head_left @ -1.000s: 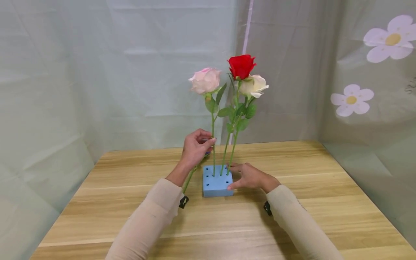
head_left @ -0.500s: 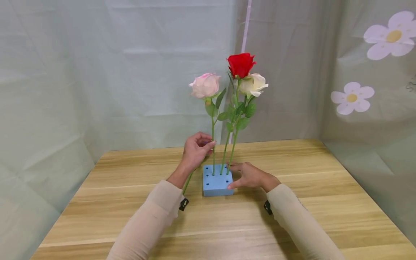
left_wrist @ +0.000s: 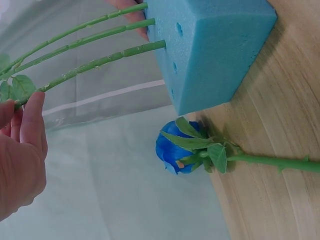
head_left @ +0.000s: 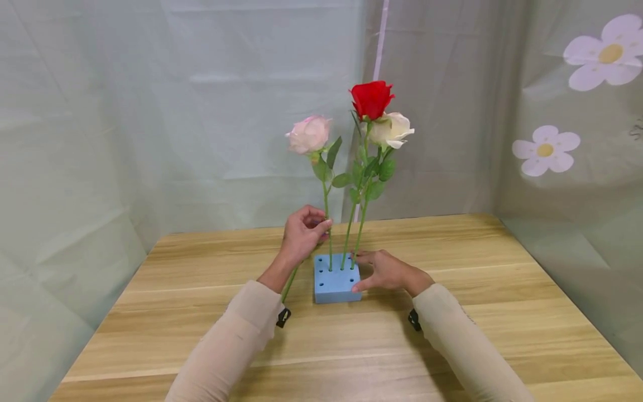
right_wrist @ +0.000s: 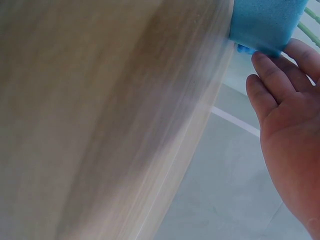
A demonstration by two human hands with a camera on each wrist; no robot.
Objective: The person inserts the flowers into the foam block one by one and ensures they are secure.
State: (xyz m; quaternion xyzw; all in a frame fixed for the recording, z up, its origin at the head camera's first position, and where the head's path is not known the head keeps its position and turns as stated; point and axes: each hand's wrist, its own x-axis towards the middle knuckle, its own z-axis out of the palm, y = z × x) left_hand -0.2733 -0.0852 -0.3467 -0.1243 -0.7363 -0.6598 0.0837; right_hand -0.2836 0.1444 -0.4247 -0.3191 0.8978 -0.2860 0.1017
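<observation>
My left hand [head_left: 303, 234] pinches the stem of a pale pink rose [head_left: 310, 135] between thumb and fingers. Its lower end stands in a hole of a blue foam block [head_left: 337, 296], and the bloom leans slightly left. A red rose [head_left: 372, 99] and a cream rose [head_left: 394, 129] stand in other holes to the right. My right hand [head_left: 389, 272] holds the block's right side, thumb at the front and fingers toward the back. In the left wrist view a blue rose [left_wrist: 175, 150] lies on the table beside the block; my left hand mostly hides it in the head view.
Several open holes show in the block's top. The wooden table [head_left: 467, 335] reaches back to a pale curtain [head_left: 241, 123]. At the right hangs a sheet printed with white flowers [head_left: 546, 149].
The pink rose has sunk a little, and its bloom has tipped to the left. My left hand has lowered slightly with the stem. The right hand and the block stay put.
</observation>
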